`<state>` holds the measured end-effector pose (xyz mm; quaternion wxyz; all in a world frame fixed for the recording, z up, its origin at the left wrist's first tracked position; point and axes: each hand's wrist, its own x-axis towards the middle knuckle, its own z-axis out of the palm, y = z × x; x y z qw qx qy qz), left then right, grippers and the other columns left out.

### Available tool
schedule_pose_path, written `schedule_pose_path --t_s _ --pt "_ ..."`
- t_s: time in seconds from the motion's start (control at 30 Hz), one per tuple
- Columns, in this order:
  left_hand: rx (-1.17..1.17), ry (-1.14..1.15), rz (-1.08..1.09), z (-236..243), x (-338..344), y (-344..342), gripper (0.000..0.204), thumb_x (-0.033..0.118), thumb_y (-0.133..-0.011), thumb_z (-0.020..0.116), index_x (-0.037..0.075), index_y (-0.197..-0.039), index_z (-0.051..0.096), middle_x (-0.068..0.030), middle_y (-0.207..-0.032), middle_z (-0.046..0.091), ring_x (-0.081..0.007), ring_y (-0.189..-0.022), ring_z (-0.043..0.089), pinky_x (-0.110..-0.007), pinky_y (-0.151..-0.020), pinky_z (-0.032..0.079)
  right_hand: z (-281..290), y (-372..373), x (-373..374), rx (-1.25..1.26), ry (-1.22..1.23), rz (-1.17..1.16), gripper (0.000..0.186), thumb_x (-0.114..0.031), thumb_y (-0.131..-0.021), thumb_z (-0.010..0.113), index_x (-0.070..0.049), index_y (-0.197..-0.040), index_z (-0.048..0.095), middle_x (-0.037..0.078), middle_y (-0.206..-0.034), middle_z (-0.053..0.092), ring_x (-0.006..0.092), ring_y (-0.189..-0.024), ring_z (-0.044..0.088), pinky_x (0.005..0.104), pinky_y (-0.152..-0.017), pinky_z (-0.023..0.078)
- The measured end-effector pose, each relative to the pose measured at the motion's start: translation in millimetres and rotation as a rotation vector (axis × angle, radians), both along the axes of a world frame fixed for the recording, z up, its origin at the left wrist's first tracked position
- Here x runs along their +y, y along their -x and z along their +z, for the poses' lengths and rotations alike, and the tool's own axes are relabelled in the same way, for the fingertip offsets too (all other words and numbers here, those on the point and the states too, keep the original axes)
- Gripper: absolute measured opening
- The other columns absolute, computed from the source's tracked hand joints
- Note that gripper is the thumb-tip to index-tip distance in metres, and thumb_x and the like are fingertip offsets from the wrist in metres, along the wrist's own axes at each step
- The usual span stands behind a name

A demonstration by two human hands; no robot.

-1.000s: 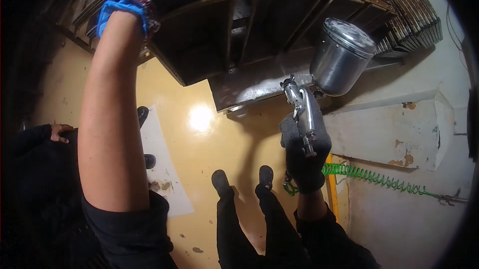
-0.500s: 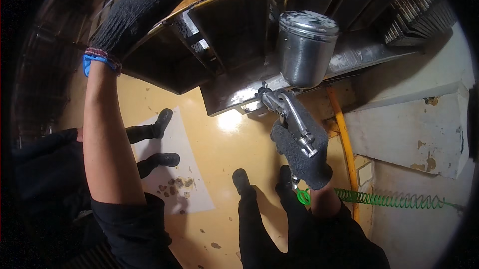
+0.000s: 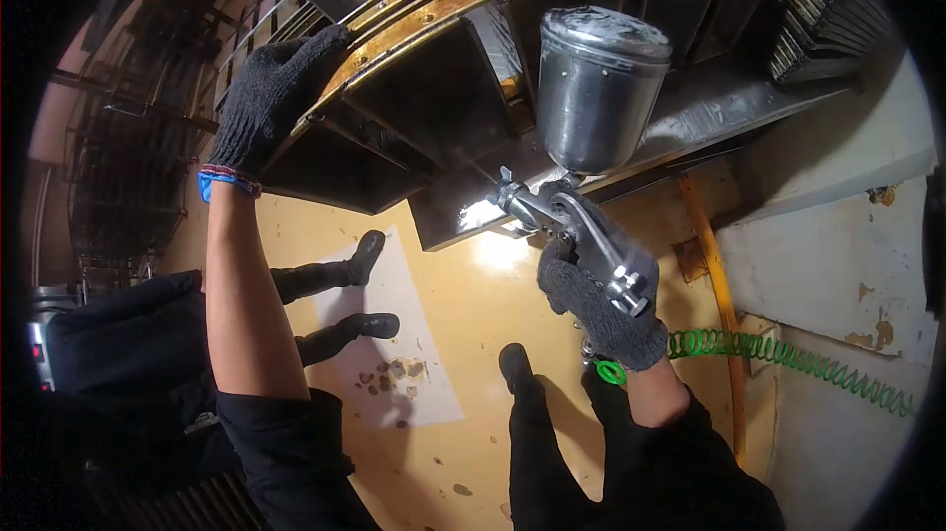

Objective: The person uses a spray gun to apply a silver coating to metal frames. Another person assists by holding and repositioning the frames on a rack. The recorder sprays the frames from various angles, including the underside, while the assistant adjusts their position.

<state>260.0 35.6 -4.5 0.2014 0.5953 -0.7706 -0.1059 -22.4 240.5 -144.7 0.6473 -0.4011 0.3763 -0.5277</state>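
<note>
My right hand point(image 3: 606, 299), in a dark grey knit glove, is wrapped round the handle of a metal spray gun point(image 3: 537, 206). Its nozzle points left toward the rack's underside. On top of the gun sits a lidded silver paint cup point(image 3: 601, 93), tilted slightly. A coiled green air hose point(image 3: 788, 354) runs off to the right from below that hand. My left hand point(image 3: 271, 98), gloved alike, with a blue band at the wrist, grips the brown curved rail of a large metal rack point(image 3: 424, 17). Its fingertips are partly hidden. Dark slotted compartments line the rack.
Another person's dark-clad legs and boots point(image 3: 367, 257) are at the left, by a white sheet point(image 3: 424, 383) on the yellowish floor point(image 3: 463, 309). A yellow pipe point(image 3: 724, 299) and a worn white wall block point(image 3: 828, 265) stand right. Stacked metal slats point(image 3: 823, 24) are upper right.
The view has shifted, so floor and wall sit further right. My left hand is lower in the picture, still at the rail. The spray gun stays in my right hand, nearly unmoved in the picture.
</note>
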Motion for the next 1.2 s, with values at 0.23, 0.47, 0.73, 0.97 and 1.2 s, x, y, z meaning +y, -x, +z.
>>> schedule_pose_path --t_s 0.23,0.47,0.73,0.97,1.2 --pt "-0.053 0.032 -0.040 4 1 6 0.061 0.056 -0.093 0.056 -0.002 -0.105 0.071 -0.0176 -0.082 0.071 -0.0236 -0.072 0.064 -0.035 -0.073 0.048 3 3 -1 -0.847 -0.040 0.148 0.041 -0.017 -0.095 0.058 0.006 -0.128 0.052 0.015 -0.105 0.059 0.0193 -0.094 0.059 0.0324 -0.084 0.050" --pt "-0.015 -0.019 0.013 1 2 10 0.062 0.057 -0.092 0.056 0.000 -0.108 0.072 -0.0168 -0.088 0.073 -0.0251 -0.074 0.066 -0.035 -0.076 0.049 17 -1 5 -0.744 -0.077 0.081 0.042 -0.020 -0.101 0.047 0.004 -0.136 0.048 0.016 -0.116 0.059 0.0219 -0.104 0.060 0.0351 -0.094 0.053" --pt "-0.056 -0.022 0.026 4 6 7 0.064 0.061 -0.091 0.055 0.002 -0.107 0.074 -0.0161 -0.090 0.074 -0.0262 -0.078 0.069 -0.036 -0.078 0.051 11 -12 20 -0.471 0.072 -0.067 0.047 -0.016 -0.095 0.055 0.004 -0.138 0.048 0.015 -0.118 0.063 0.0234 -0.097 0.066 0.0316 -0.083 0.055" --pt "-0.072 -0.029 0.023 7 7 12 0.062 0.056 -0.093 0.058 -0.003 -0.104 0.073 -0.0161 -0.086 0.073 -0.0247 -0.079 0.067 -0.035 -0.076 0.049 17 -22 41 0.618 0.322 -0.211 0.059 -0.009 -0.082 0.069 0.004 -0.136 0.049 0.016 -0.108 0.068 0.0256 -0.087 0.069 0.0322 -0.076 0.056" --pt "-0.149 0.033 -0.047 3 4 5 0.065 0.062 -0.091 0.054 0.002 -0.109 0.072 -0.0194 -0.093 0.072 -0.0284 -0.087 0.069 -0.038 -0.082 0.049 18 -37 53 0.667 0.322 -0.273 0.058 0.002 -0.083 0.063 0.002 -0.140 0.048 0.021 -0.121 0.065 0.0242 -0.095 0.069 0.0321 -0.084 0.055"
